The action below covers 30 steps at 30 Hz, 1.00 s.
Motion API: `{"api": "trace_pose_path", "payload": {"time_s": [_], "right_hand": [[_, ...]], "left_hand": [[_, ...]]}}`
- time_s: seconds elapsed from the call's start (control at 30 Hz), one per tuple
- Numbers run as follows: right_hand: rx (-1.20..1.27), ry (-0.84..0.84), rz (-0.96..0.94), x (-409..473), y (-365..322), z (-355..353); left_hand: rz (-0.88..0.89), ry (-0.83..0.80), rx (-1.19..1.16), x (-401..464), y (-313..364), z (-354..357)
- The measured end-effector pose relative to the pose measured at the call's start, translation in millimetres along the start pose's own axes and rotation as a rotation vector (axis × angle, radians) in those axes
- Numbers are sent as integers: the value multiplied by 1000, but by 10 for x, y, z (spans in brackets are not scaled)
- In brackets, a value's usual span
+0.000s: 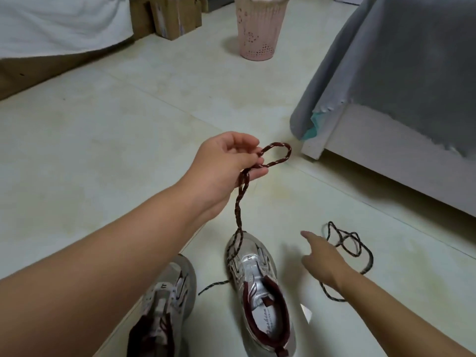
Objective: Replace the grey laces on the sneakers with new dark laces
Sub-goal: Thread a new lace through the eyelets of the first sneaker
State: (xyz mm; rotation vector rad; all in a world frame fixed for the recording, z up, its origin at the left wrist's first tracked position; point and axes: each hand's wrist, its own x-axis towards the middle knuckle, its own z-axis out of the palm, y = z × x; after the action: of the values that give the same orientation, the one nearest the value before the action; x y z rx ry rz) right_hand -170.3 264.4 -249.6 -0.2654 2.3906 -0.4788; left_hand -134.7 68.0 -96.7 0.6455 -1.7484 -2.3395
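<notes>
At the bottom of the frame, two silver-grey sneakers are set on a pale tiled floor [108, 140]. The left sneaker [164, 305] is partly hidden by a forearm; the right sneaker [260, 292] is seen from above, its dark red collar open. A dark red lace [238, 210] is threaded through the front eyelets of the right sneaker and is drawn up, both strands together, to the left hand [226, 163] at the centre of the frame. The lace is pinched between thumb and fingertips there, and a loop is left standing out past them to the right. At lower right, the right hand [324, 258] is blurred; its index finger is extended, the others loosely spread, and nothing is gripped. Just beside it, a second dark lace [353, 243] is lying in loose coils on the tiles. Farther back, at right, a white bed frame [373, 155] draped in a grey cover [412, 60] is seen. At top centre a pink perforated basket [258, 29] is standing, with cardboard boxes [167, 16] and white bedding [56, 21] at upper left.
</notes>
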Motion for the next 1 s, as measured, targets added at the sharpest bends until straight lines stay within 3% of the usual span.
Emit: {"api": "trace_pose_path", "payload": {"time_s": [0.17,0.23,0.3,0.4,0.47,0.63,0.73,0.9,1.0], "right_hand": [[520,-257,-408,-426,-895,-168],[631,-320,-458,-539,-1046,-152],[699,-306,-441,-599,-1076,-127],[666,-219,-386,-626,-1045,-130],[668,-198,-343,-591,-1049,-127],[584,-64,-254,-391,-1098,-43],[489,35,-185,-269,-1090,-22],[93,168,-206,-111,-1120,-45],[42,229,-192,2,-1164,-82]], "left_hand": [[-73,-49,-73,-14,87,34],[-52,-38,-30,-29,170,-48],[43,24,180,-30,251,-233],[210,161,545,-39,338,-630],[246,271,641,-41,323,-931],[129,536,374,-25,122,-1718],[61,584,316,-91,-50,-2185],[95,558,881,-304,-325,-2760],[3,624,1101,-389,-410,-2980]]}}
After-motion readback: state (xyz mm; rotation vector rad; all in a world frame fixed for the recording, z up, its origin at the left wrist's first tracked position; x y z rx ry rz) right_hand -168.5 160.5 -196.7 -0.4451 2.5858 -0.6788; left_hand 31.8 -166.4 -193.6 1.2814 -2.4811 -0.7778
